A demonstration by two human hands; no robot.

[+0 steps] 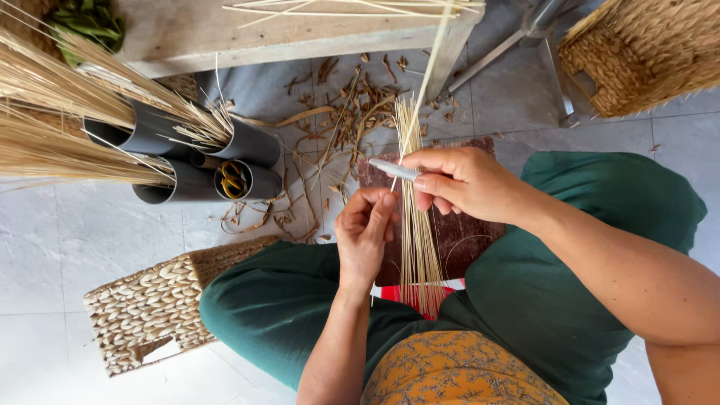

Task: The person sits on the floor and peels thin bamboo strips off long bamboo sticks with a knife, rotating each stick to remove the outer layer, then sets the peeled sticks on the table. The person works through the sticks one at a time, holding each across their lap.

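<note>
Your right hand point(465, 182) is closed around a thin grey blade point(395, 169), pinched between thumb and fingers, its tip pointing toward nine o'clock. Your left hand point(365, 234) sits just below it at seven o'clock, fingers curled shut on one thin stick; how firmly cannot be told. The bundle of sticks point(417, 225) lies between your knees on a dark red-brown mat point(465, 236), running from twelve to six o'clock, touching both hands. At nine o'clock, grey tubes point(176, 161) lie on the floor holding long straw. A woven basket point(150, 307) rests by your left knee at seven o'clock. Dry shavings point(345, 112) litter the floor tiles at twelve o'clock.
</note>
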